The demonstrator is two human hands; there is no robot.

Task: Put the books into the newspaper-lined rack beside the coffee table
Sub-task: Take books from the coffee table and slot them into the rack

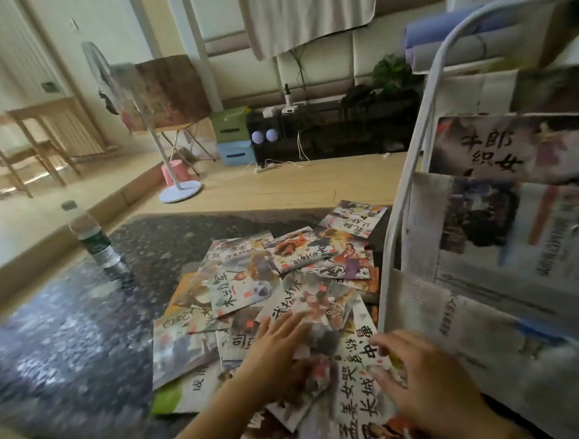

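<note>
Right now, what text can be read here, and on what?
"牛郎织女": book in the rack.
"孟姜女哭长城": book under the right hand.
"曹冲称象": book beside it, partly covered.
Other book titles, the newspaper and the bottle label: too blurred.

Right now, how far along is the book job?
Barely started. Done: one book stands in the newspaper-lined rack. In hand: nothing yet; the left hand and right hand lie spread on the pile of books without gripping. Left: that whole pile on the coffee table.
</note>
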